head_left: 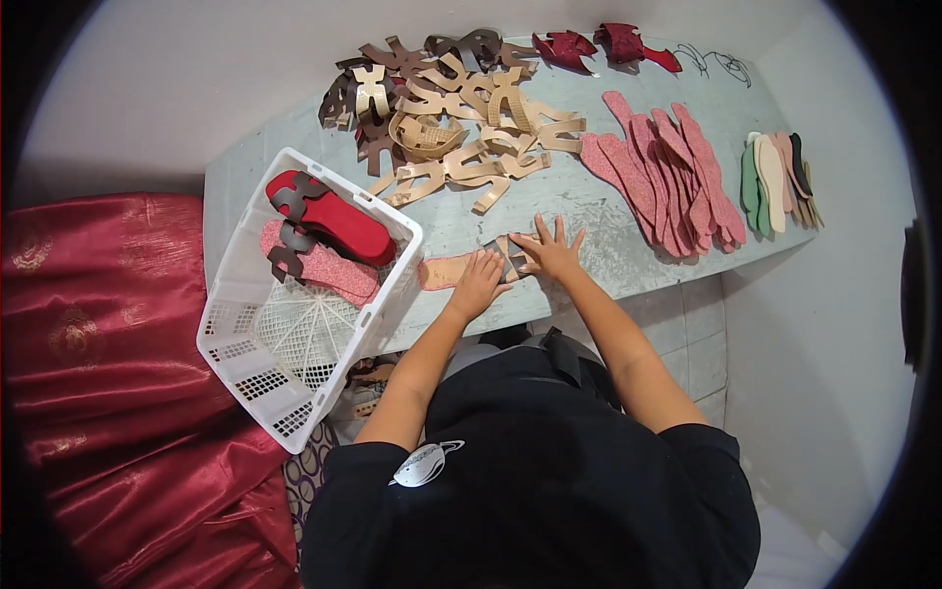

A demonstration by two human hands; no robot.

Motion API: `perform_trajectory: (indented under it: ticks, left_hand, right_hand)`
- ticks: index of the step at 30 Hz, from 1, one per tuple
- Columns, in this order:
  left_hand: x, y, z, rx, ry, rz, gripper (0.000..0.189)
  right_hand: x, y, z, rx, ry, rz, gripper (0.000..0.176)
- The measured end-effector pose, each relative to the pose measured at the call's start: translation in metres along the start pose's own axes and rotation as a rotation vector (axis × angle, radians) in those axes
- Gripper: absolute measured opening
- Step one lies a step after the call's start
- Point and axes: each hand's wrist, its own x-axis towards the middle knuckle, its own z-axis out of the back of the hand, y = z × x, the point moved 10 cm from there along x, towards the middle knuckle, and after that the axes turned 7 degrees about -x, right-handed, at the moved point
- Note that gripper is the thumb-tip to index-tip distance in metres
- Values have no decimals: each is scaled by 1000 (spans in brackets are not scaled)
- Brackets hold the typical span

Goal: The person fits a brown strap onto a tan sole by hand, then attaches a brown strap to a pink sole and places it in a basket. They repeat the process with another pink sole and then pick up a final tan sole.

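Note:
A sandal sole point(444, 272) with a tan face and pink edge lies crosswise near the front of the table. At its right end is a dark strap piece point(508, 257), largely covered by my fingers. My left hand point(479, 285) rests flat over the middle of the sole, fingers stretched out beside the strap. Spread wide, my right hand point(551, 253) has its fingertips on the strap's right side. Neither hand is closed around anything. How the strap meets the sole underneath is hidden.
A white plastic crate point(378, 324) at the left holds strapped red and pink soles. Tan and brown straps point(446, 118) are heaped at the back. Pink soles point(672, 177) lie right, beyond them green, cream and black soles point(775, 187). Red pieces point(628, 44) sit at the far edge.

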Motion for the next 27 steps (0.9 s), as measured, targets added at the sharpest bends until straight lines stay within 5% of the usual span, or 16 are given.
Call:
perform_trajectory:
  ticks: [17, 27]
  left_hand:
    - [6, -18, -6, 343, 129, -172, 66]
    - [9, -27, -7, 430, 74, -233, 54]
  right_hand:
    - [3, -1, 0, -45, -51, 31, 75]
    - [4, -1, 1, -45, -58, 53, 75]
